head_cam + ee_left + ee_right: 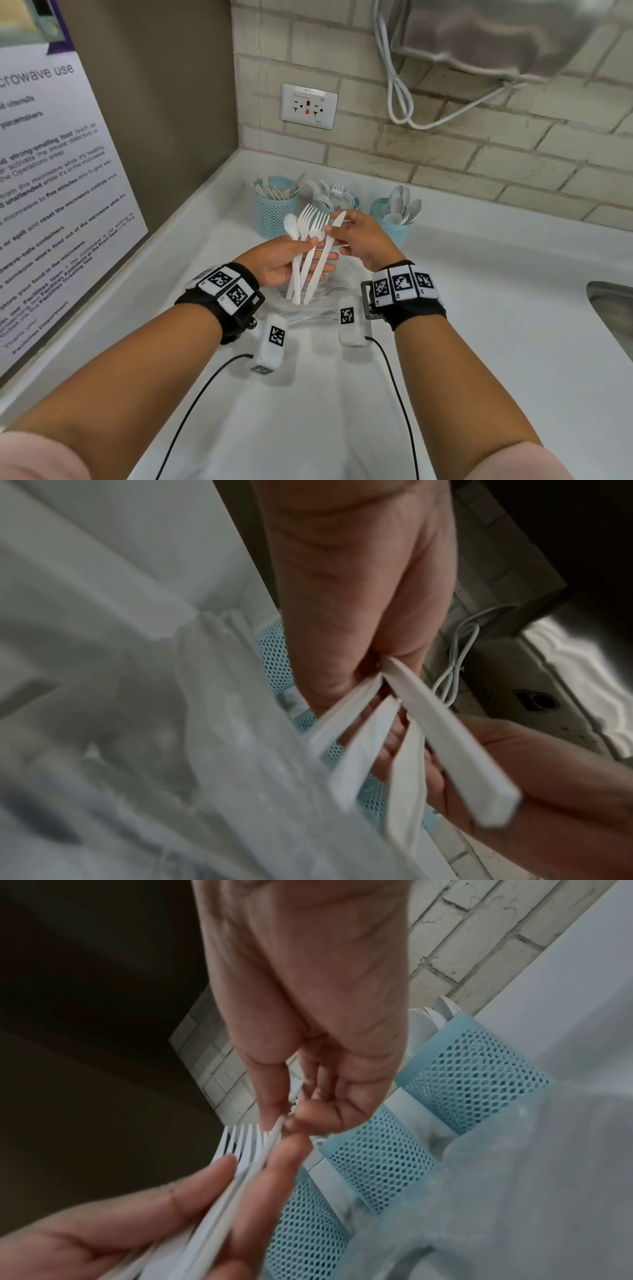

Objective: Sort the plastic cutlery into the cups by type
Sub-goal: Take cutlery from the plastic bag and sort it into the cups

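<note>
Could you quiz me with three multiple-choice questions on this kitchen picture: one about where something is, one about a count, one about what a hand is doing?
1. Where is the cup of spoons?
A. rightmost
B. leftmost
C. middle

2. How many forks does the left hand hold?
A. none
B. two
C. five

3. What is the right hand doing?
A. resting flat
B. pinching the knife
C. pressing the wall socket

Answers: 1 A, spoon bowls fill the right cup. 2 B, two tined heads stand beside one spoon. 3 B, its fingers close on the blade end.
</note>
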{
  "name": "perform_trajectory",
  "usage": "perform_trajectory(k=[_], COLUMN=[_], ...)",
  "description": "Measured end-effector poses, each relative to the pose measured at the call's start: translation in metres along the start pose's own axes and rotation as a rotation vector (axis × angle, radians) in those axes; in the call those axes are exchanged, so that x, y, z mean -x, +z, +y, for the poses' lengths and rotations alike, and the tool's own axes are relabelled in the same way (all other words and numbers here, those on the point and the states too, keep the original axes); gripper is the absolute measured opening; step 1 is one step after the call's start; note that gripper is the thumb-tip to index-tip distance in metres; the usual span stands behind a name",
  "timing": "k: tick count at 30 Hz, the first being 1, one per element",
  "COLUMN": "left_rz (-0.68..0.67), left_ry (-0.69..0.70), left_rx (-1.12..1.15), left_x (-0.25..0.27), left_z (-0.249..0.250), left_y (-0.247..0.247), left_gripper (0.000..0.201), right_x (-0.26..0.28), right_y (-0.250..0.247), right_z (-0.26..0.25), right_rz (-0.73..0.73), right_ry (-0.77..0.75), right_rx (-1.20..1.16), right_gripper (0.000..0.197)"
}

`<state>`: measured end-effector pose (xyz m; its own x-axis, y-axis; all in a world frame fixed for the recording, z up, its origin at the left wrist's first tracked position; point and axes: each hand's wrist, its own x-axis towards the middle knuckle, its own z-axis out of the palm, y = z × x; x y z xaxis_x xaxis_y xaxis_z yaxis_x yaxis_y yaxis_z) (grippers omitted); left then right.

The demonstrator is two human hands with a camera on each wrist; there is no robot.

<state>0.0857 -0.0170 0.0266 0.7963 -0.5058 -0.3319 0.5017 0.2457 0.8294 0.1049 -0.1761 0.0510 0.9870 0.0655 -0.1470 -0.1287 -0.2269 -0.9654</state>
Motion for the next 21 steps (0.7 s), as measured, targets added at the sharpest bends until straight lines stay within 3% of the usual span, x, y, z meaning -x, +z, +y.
perform_trajectory(k=[4, 8, 14, 21], left_rz=[0.027, 0.100, 0.199, 0.264], left_ry=[-0.036, -0.041, 0.046, 0.071], left_rx=[0.032, 0.082, 0.141, 0.166], left_x=[0.001, 0.006, 0.011, 0.012], left_z=[0.002, 0.007, 0.012, 0.012], left_y=[0.000, -0.005, -0.018, -0.031], left_gripper=[0.028, 0.028, 0.028, 0.025], right_x=[-0.009, -0.020, -0.044, -0.073], right_y=[-0.001, -0.004, -0.002, 0.030], right_z=[0.001, -0.018, -0.071, -0.081], right_rz=[0.132, 0.251, 0.499, 0.503], right_ry=[-0.088, -0.220, -0.431, -0.554], right_rx=[0.078, 0.082, -0.087, 0.101], right_gripper=[0.042, 0.025, 0.021, 0.031])
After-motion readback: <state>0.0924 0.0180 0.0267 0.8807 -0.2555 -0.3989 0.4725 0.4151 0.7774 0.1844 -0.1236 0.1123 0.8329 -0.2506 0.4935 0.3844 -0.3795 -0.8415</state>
